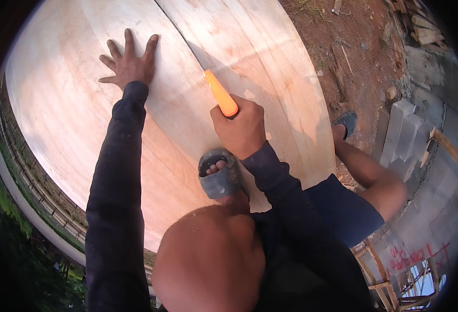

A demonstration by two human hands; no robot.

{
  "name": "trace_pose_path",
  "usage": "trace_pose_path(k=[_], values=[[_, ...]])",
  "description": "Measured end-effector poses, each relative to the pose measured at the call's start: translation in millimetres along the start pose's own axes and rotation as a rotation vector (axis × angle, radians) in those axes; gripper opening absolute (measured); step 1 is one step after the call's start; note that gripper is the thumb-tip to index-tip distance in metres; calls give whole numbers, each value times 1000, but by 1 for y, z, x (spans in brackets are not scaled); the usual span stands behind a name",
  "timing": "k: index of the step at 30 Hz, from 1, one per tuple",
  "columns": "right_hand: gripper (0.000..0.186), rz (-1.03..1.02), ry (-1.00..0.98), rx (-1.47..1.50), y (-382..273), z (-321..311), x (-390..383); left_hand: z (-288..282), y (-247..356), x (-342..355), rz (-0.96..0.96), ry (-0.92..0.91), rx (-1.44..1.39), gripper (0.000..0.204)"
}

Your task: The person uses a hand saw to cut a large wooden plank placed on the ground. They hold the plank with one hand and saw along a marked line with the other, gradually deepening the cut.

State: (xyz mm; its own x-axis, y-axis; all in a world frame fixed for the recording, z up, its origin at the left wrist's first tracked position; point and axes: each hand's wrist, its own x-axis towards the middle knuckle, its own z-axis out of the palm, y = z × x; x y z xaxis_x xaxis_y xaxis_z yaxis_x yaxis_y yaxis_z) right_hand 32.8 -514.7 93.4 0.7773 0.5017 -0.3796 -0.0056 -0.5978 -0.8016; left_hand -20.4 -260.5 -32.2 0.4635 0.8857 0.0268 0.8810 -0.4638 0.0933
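Observation:
A large pale plywood sheet [270, 57] lies under both my hands. My left hand [131, 63] rests flat on it, fingers spread, holding nothing. My right hand [244, 125] is wrapped round the orange handle of a hand saw [220, 93]. From the handle, a thin dark line runs up and left across the sheet; the blade appears nearly edge-on, and I cannot tell where blade ends and any cut begins. A shadow falls just right of it. Below my right hand, my slippered foot [218, 174] presses on the sheet.
My other foot, in a dark slipper [347, 125], stands beyond the sheet's right edge on reddish soil [354, 62]. Grey concrete blocks [403, 130] and scrap wood [427, 31] lie farther right. At lower right is a wooden frame [374, 270]; greenery [26, 249] shows lower left.

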Motion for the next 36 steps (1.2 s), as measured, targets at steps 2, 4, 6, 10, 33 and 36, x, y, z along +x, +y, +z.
trace_pose_path(k=[2,4,6,10,33,36], values=[[19,46,-15,47,9,-4,-23,4,-5,-7,11,-15,9,93],[16,50,-29,95,11,-16,-43,2,-11,1,7,2,4,94],[10,93,-57,110,14,-56,-109,0,-15,-3,-6,-4,-10,93],[7,50,-88,-63,-1,-109,-174,-6,-10,-4,-27,10,-30,89],[16,146,-71,163,1,-31,-47,4,-11,-4,14,7,-35,95],[21,50,-72,-99,-5,2,7,5,-7,-1,18,8,-36,94]])
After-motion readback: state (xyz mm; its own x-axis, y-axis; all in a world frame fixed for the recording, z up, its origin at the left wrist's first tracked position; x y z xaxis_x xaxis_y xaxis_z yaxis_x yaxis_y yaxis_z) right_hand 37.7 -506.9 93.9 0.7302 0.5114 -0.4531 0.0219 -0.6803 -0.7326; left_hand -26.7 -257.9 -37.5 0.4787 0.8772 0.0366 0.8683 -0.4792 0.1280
